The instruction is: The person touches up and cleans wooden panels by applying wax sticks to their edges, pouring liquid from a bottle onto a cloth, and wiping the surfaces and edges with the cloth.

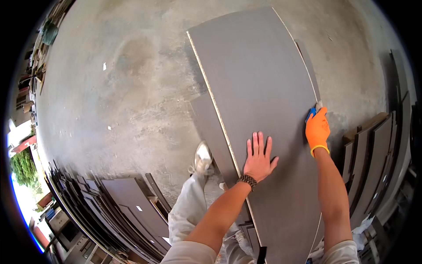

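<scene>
Panel (255, 70) lies at center above the floor (145, 97), running near to far. Boards (127, 198) stand stacked at near left; the bare left hand (258, 160) rests spread flat on the panel; the orange-gloved right hand (318, 128) wraps a blue tool (310, 115) at the panel's right edge.

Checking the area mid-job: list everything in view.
Large panel: 1, grey, centre
Lower boards: count unclear, grey, beneath
Hand tool: 1, partly blue, right hand
Left boards: many, dark grey, lower left
Right boards: several, grey, right
Scraps: at least 2, white, left floor
Floor: 1, grey, around panel
Clutter: uncounted, mixed, left edge
Bracelet: 1, brown, left wrist
Shoe: 1, pale, centre
Trousers: 1 pair, pale, bottom
Left hand: 1, bare, on panel
Right hand: 1, orange glove, gripping tool
</scene>
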A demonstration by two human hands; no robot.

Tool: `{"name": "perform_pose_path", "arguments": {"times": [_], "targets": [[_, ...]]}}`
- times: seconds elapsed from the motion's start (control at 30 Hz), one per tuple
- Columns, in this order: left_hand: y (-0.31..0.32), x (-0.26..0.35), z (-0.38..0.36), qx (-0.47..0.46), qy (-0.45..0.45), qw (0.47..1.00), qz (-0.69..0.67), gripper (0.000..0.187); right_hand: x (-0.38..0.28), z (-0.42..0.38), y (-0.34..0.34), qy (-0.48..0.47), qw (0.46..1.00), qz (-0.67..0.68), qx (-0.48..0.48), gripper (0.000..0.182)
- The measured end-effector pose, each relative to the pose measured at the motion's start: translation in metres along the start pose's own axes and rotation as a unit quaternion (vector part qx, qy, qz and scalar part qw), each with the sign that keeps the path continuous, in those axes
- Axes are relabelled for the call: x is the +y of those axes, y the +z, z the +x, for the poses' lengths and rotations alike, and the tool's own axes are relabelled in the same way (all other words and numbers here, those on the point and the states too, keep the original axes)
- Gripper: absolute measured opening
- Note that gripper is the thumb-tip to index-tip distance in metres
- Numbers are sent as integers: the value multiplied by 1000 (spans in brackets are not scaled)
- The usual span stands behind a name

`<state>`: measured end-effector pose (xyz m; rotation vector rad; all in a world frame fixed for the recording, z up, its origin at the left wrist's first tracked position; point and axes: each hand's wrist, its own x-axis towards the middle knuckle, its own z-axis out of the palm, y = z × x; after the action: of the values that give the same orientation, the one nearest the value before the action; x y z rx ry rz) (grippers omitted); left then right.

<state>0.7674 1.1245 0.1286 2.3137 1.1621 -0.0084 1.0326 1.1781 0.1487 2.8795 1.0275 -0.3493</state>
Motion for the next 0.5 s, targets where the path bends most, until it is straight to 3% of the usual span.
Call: {"name": "perform_pose_path", "arguments": {"times": [0.1, 0.17, 0.4, 0.5], "targets": [[-4, -4, -11, 3, 6, 1000, 0, 88, -13, 6, 0, 43, 998, -14, -48, 36], [1, -9, -3, -12, 20, 1000, 15, 84, -51, 46, -2, 0, 1000, -24, -15, 36], [3, -13, -14, -3, 32, 999, -25, 74, -282, 272, -23, -111, 993, 9, 48, 39], [8, -18, -13, -10, 38, 998, -45, 72, -340, 311, -5, -171, 983, -11, 71, 41]]}}
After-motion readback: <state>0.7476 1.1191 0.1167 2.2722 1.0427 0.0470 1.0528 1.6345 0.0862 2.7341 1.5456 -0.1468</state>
